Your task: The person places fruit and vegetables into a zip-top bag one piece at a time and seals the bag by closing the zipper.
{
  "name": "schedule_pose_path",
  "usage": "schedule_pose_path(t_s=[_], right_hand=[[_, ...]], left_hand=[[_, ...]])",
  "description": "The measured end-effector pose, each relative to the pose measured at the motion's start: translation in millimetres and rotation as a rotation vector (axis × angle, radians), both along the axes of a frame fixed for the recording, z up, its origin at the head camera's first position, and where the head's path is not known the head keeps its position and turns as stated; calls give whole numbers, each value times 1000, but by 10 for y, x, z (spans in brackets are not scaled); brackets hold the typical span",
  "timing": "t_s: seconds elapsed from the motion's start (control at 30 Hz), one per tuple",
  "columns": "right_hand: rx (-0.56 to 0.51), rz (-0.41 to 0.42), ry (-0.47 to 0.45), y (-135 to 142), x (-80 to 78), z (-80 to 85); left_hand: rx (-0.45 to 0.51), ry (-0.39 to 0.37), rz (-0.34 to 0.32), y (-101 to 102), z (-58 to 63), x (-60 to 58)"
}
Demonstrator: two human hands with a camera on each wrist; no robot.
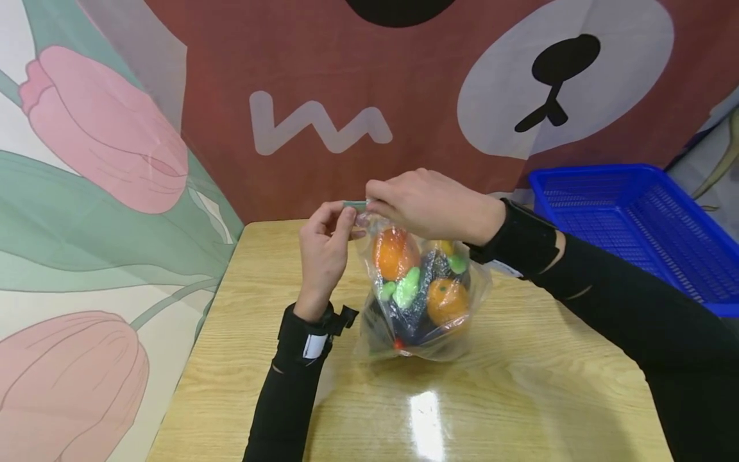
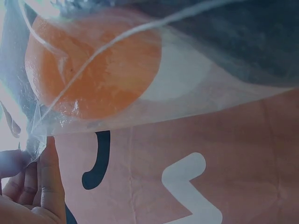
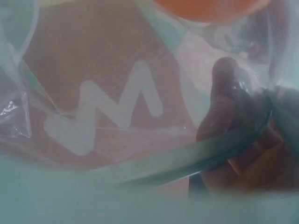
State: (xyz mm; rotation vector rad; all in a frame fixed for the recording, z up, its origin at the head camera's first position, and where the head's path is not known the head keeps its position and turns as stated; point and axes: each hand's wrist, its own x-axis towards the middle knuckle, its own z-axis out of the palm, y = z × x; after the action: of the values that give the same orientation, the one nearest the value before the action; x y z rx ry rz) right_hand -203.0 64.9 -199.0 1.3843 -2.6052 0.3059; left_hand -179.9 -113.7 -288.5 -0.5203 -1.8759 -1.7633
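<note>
A clear plastic bag (image 1: 479, 321) with a green strip (image 1: 355, 205) along its top edge stands on the wooden table (image 1: 231, 385). Through the plastic show an orange-red round fruit (image 1: 394, 252), an orange (image 1: 447, 301), bright green pieces (image 1: 407, 289) and a dark purple thing (image 1: 424, 276). My left hand (image 1: 324, 256) pinches the bag's upper left corner between thumb and fingers; in the left wrist view, its fingers (image 2: 50, 182) meet at the gathered plastic. Close beside it, my right hand (image 1: 430, 204) grips the top edge, its fingertips partly hidden.
A blue plastic basket (image 1: 589, 169) sits at the back right, beyond the right forearm. Behind the table hangs a brown cloth with a cartoon face (image 1: 427, 83); a flowered cloth (image 1: 110, 269) borders the left side.
</note>
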Motion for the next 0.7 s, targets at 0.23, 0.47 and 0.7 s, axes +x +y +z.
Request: schedule_pose_path(t_s=[0.23, 0.47, 0.7], right_hand=[[-6, 5, -33, 39, -5, 5], [5, -3, -38, 133, 15, -2], [25, -30, -68, 221, 13, 3]], left_hand=[[3, -15, 0, -18, 10, 18], [-4, -25, 6, -16, -5, 17], [-9, -26, 7, -11, 5, 24]])
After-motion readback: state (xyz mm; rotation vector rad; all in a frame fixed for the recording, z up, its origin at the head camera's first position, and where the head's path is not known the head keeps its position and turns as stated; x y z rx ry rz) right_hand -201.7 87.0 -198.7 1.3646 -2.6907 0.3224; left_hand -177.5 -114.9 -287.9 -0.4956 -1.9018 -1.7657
